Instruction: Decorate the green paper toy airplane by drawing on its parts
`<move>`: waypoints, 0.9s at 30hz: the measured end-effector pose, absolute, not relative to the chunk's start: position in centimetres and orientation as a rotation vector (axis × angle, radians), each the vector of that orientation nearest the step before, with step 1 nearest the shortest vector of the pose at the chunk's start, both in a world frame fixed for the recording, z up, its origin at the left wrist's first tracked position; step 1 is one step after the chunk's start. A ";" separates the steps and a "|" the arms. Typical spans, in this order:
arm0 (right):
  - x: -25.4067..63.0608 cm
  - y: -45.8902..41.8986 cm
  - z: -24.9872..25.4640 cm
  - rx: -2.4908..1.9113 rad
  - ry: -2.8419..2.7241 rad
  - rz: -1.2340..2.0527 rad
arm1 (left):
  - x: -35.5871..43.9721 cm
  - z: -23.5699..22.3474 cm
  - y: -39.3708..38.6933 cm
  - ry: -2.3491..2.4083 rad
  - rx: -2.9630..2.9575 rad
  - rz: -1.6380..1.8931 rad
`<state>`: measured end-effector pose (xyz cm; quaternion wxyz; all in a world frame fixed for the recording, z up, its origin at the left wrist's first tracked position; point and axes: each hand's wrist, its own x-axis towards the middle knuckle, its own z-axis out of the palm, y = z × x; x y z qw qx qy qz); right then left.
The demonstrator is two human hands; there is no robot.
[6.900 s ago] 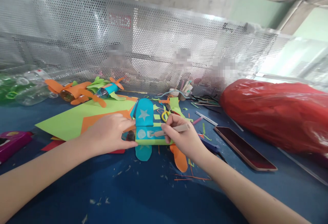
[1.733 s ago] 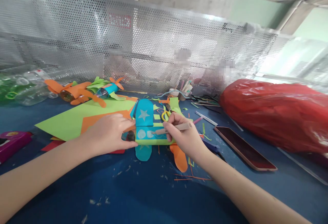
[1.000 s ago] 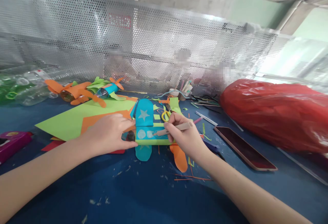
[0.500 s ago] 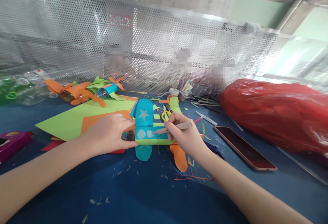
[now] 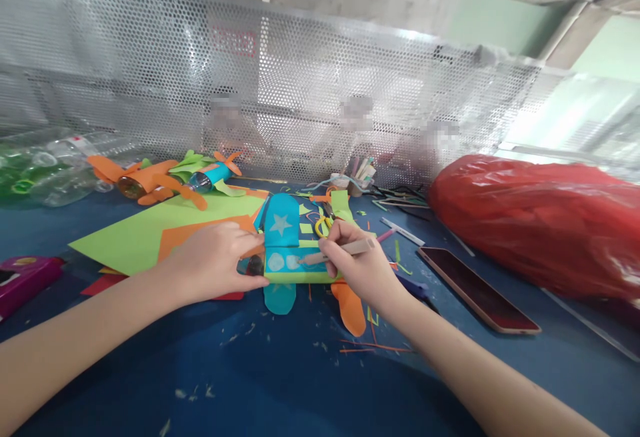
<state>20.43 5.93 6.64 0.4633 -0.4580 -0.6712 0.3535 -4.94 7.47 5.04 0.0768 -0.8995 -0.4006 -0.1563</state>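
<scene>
A paper-covered toy plane [image 5: 300,278], built on what looks like a plastic bottle, lies in front of me. Its body is light green with a blue panel that bears two whitish round marks. A blue wing [image 5: 283,207] with a silvery star sticks out on the far side, and another blue wing [image 5: 280,300] on the near side. My left hand [image 5: 215,257] is closed around the bottle's left end, thumb and fingers on either side. My right hand [image 5: 357,257] pinches a pale marker [image 5: 361,246], its tip at the second round mark. An orange paper piece [image 5: 351,310] shows below that hand.
Yellow-handled scissors [image 5: 323,225] and paper scraps lie behind the plane. Green sheets [image 5: 130,240] are at left, with other paper planes [image 5: 145,180] and plastic bottles [image 5: 55,167] beyond. A phone [image 5: 475,287] and red bag [image 5: 540,220] stand at right. A perforated screen [image 5: 310,77] rises behind.
The marker tip has shifted very slightly within the second round mark, and my right hand with it. My left hand and the plane stay in place.
</scene>
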 end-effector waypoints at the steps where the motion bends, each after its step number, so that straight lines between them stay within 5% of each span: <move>1: 20.4 5.9 6.6 -1.129 -1.650 0.869 | -5.0 5.0 7.5 -1.201 -2.700 -0.471; 27: 20.5 5.8 6.8 -1.145 -1.628 0.850 | -5.0 4.9 7.6 -1.169 -2.692 -0.512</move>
